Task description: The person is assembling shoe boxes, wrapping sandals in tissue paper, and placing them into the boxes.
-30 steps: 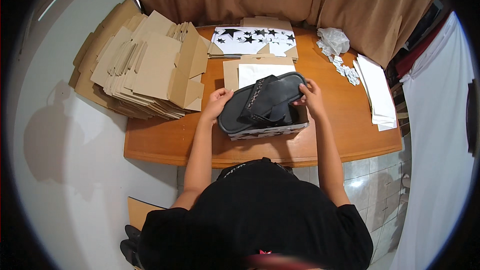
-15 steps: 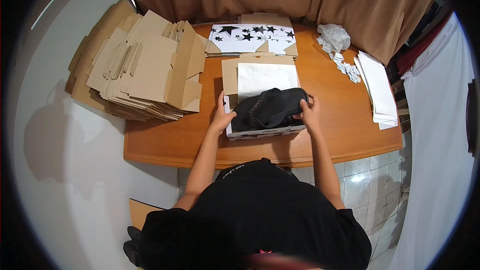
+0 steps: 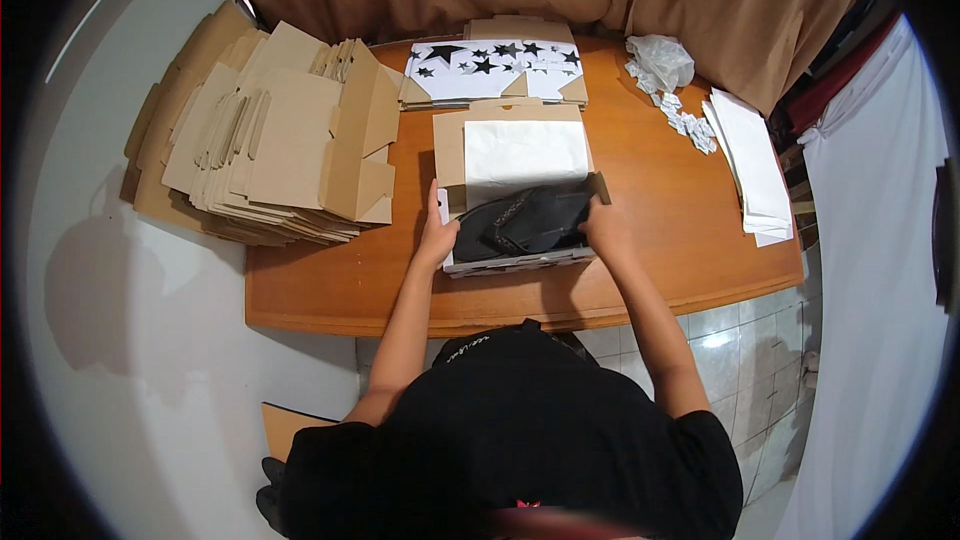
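A pair of black flip-flops lies in an open cardboard box with a star-printed front, on the table before me. The lid stands open toward the far side, and a sheet of white paper rests against it. My left hand is closed on the box's left wall, its thumb on the inner side beside the sandals. At the right end, my right hand is closed around the box's side wall, by a small brown flap. Some of its fingers are hidden.
Flattened brown boxes are piled at the left. Star-printed flat boxes lie behind the open one. To the right are a clear plastic bag, small white packets and a stack of white paper. The wooden table curves along its front edge.
The flip-flops have gone lower and lie flatter in the box. My right hand has moved from the sandals' end to the box's right wall; my left hand stays at the left wall.
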